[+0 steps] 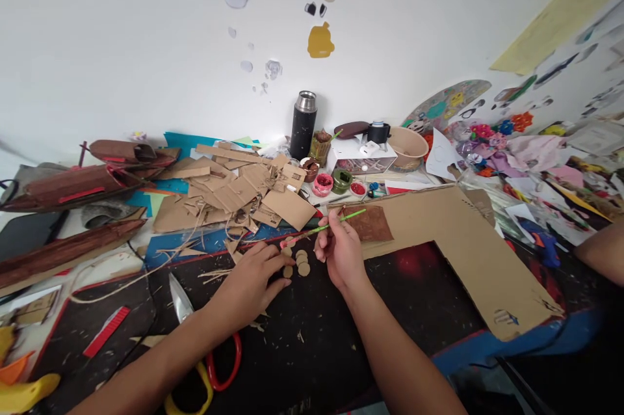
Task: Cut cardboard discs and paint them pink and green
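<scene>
My left hand (256, 275) is low over the black tabletop, with thumb and forefinger at the edges of a small round cardboard disc (287, 271). More such discs (303, 263) lie just right of the fingertips, some overlapping. In my right hand (341, 247) is a thin paintbrush with a green handle (355, 214), pinched between thumb and fingers. Its pinkish tip (283, 244) points left, close to the left fingers and the discs. Whether the tip touches a disc, I cannot tell. Open paint pots, pink (322, 185) and green (342, 180), stand behind the hands.
Scissors (181, 298) lie partly under my left forearm. Cardboard scraps (234, 190) are heaped at the back left. An angled cardboard frame (455, 223) covers the right side. A black flask (303, 125) stands by the wall. Another person's arm (602, 252) shows at far right.
</scene>
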A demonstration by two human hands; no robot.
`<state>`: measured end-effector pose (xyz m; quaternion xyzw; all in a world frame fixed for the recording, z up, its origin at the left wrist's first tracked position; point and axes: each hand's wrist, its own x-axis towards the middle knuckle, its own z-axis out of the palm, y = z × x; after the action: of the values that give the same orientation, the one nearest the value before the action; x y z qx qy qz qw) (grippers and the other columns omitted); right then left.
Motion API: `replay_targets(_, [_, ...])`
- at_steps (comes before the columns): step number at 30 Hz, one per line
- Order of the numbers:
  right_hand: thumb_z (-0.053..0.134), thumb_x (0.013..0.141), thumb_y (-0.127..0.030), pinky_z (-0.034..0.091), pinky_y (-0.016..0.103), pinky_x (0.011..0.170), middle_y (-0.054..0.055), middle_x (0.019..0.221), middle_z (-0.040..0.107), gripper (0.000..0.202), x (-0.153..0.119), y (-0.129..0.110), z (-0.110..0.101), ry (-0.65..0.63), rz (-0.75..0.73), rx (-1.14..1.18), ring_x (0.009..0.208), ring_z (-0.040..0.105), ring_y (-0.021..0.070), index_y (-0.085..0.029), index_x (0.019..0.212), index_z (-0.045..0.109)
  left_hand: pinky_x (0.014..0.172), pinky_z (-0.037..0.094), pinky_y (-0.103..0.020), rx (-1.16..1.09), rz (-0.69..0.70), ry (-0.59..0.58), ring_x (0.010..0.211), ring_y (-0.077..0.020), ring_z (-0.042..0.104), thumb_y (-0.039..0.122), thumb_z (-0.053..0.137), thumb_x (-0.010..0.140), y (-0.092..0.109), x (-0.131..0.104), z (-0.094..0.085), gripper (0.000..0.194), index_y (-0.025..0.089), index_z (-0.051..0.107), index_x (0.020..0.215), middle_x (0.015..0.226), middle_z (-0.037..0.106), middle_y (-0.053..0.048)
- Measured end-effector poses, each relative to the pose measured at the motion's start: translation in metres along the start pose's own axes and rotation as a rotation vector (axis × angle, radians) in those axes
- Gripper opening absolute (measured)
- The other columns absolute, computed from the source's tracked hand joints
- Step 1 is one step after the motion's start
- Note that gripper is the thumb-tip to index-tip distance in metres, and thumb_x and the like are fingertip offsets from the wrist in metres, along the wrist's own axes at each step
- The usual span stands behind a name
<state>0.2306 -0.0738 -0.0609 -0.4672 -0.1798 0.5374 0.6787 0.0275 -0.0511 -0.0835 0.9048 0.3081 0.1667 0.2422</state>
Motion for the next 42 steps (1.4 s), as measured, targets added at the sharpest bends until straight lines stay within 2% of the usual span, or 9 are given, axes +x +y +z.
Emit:
replay_targets(8, [0.086,0.074,-0.067,0.03,0.018,0.031,-0.007,0.046,0.054,0.053,0.0,0.002,-0.003,-0.013,0.002,0.012,0.032,0.051,0.01,-0.018,0.079,0.067,0.099,0.052,-0.047,0.021,-0.02,0.003,0.109,-0.0289,0.06,0.019,0.08,0.088,0.002,-0.005,-0.001,0.034,0.024,0.069,0.12,0.114,0.069,-0.005])
replay_targets(16, [0.083,0.078,-0.068,0.03,0.018,0.032,-0.007,0.046,0.053,0.052,-0.003,0.004,-0.006,-0.018,-0.004,0.007,0.032,0.049,0.0095,-0.018,0.08,0.066,0.092,0.053,-0.043,-0.012,-0.018,-0.023,0.102,-0.0273,0.061,0.022,0.071,0.095,0.005,-0.008,-0.003,0.014,0.023,0.07,0.109,0.107,0.069,-0.006])
replay_targets(20, [0.084,0.077,-0.067,0.029,0.018,0.032,-0.008,0.045,0.052,0.052,-0.003,0.002,-0.006,-0.002,-0.001,0.011,0.032,0.048,0.0093,-0.018,0.079,0.066,0.092,0.054,-0.043,-0.039,-0.029,0.042,0.101,-0.027,0.063,0.031,0.069,0.098,0.004,-0.01,-0.008,0.021,0.024,0.068,0.117,0.104,0.068,-0.005])
replay_targets(24, [0.084,0.075,-0.068,0.028,0.019,0.032,-0.008,0.045,0.051,0.053,-0.002,-0.003,-0.003,0.002,-0.009,0.018,0.032,0.047,0.0092,-0.019,0.077,0.065,0.096,0.053,-0.047,0.051,-0.079,0.14,0.103,-0.029,0.064,0.033,0.061,0.102,0.001,0.003,-0.013,0.021,0.02,0.067,0.117,0.107,0.068,-0.009])
replay_targets(27, [0.084,0.076,-0.068,0.029,0.019,0.032,-0.008,0.045,0.051,0.053,-0.002,-0.006,-0.002,0.0,-0.017,0.021,0.032,0.046,0.0091,-0.019,0.077,0.065,0.099,0.052,-0.048,0.106,-0.075,0.096,0.108,-0.0311,0.063,0.028,0.058,0.103,0.0,0.02,-0.01,0.023,0.018,0.067,0.121,0.11,0.067,-0.011])
replay_targets(31, [0.085,0.076,-0.066,0.029,0.019,0.033,-0.008,0.045,0.051,0.051,-0.003,-0.008,-0.007,0.009,-0.024,0.029,0.032,0.047,0.0091,-0.019,0.077,0.066,0.095,0.054,-0.046,0.105,-0.103,0.021,0.104,-0.031,0.064,0.023,0.062,0.099,0.001,0.034,0.0,0.012,0.017,0.068,0.108,0.105,0.066,-0.011])
replay_targets(34, [0.085,0.076,-0.065,0.028,0.019,0.032,-0.008,0.045,0.051,0.051,-0.003,-0.008,-0.011,0.025,-0.026,0.025,0.032,0.046,0.0089,-0.019,0.077,0.065,0.095,0.054,-0.045,0.067,-0.091,-0.014,0.103,-0.03,0.065,0.021,0.064,0.097,0.003,0.037,0.007,0.009,0.017,0.068,0.105,0.105,0.065,-0.01])
replay_targets(37, [0.083,0.078,-0.067,0.027,0.019,0.032,-0.008,0.045,0.051,0.051,-0.002,-0.007,-0.013,0.031,-0.027,0.015,0.032,0.046,0.009,-0.019,0.078,0.065,0.096,0.054,-0.043,0.034,-0.04,-0.021,0.105,-0.0287,0.065,0.02,0.065,0.097,0.007,0.038,0.01,0.017,0.019,0.068,0.114,0.108,0.066,-0.01])
replay_targets(42, [0.083,0.078,-0.067,0.027,0.019,0.032,-0.008,0.045,0.051,0.051,0.0,-0.008,-0.011,0.023,-0.02,0.019,0.032,0.046,0.009,-0.019,0.077,0.065,0.096,0.053,-0.042,-0.018,0.023,0.022,0.105,-0.0269,0.065,0.024,0.059,0.102,0.01,0.035,0.003,0.017,0.02,0.068,0.116,0.109,0.066,-0.009])
